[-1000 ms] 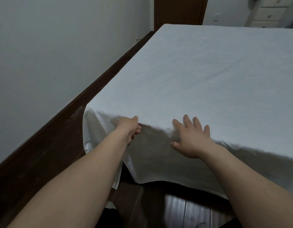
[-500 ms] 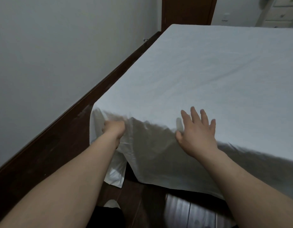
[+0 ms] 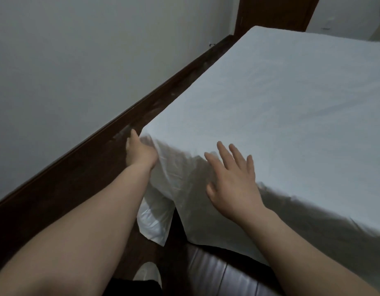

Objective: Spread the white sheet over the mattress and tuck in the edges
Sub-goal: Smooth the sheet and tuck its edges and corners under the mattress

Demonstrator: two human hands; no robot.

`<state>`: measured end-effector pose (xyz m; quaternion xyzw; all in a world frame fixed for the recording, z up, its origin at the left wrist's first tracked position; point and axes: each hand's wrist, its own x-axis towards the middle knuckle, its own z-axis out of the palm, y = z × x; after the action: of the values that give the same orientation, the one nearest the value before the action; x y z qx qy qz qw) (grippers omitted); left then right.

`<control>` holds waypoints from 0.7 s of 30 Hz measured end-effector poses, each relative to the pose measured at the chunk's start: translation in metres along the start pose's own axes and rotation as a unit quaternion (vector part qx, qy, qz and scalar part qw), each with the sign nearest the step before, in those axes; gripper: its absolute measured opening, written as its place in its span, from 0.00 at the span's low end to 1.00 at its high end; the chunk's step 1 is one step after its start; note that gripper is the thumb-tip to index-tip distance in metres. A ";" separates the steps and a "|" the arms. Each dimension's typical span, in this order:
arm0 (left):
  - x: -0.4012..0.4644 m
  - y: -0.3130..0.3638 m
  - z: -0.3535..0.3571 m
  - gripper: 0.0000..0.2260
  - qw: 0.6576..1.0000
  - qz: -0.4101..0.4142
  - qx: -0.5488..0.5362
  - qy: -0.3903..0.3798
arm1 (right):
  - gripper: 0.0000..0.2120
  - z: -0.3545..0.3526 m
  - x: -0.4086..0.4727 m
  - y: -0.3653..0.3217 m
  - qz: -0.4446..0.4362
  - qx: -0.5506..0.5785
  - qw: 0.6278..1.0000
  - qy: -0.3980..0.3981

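We see the white sheet [image 3: 281, 107] lying flat over the top of the mattress, which is fully covered, so we can't see its own surface. The sheet reaches to the far end near the brown door [image 3: 274, 13]. On the near side the sheet hangs down loose, w/ a free edge just above the dark leather-like bed frame [image 3: 217, 272].

Our left hand [image 3: 140, 150] is at the near left corner of the bed, on the side facing the white wall [image 3: 78, 50]. It presses against the bunched cloth at the corner; the fingers are hidden behind the fabric, so we can't tell if they hold the cloth or only push it. Below this hand a fold of sheet hangs down, shiny and lighter than the rest.

Our right hand [image 3: 234, 182] is open, fingers straight and spread a bit. It lies flat on the hanging part of the sheet, just below the top edge, approx. in the middle between the corner and the right side of the view. It holds nothing.

Between wall and bed runs a dark wood floor strip [image 3: 56, 182] w/ a dark skirting board.
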<state>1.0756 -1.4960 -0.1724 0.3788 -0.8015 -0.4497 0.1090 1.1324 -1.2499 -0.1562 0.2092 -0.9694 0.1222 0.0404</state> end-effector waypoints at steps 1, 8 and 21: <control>0.007 -0.002 0.000 0.29 1.000 0.000 0.013 -0.004 | 0.32 0.004 0.003 0.001 0.020 -0.010 1.000 -0.006; 0.040 -0.013 -0.006 0.10 0.996 -0.006 0.042 0.079 | 0.37 0.020 0.017 0.003 0.030 -0.078 0.996 -0.036; -0.044 0.054 0.027 0.37 0.973 0.184 0.131 0.048 | 0.25 -0.043 -0.002 0.058 0.150 0.007 0.987 0.049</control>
<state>1.0646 -1.4315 -0.1375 0.2572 -0.9030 -0.2946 0.1781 1.1113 -1.1866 -0.1274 0.0553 -0.9857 0.1440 0.0680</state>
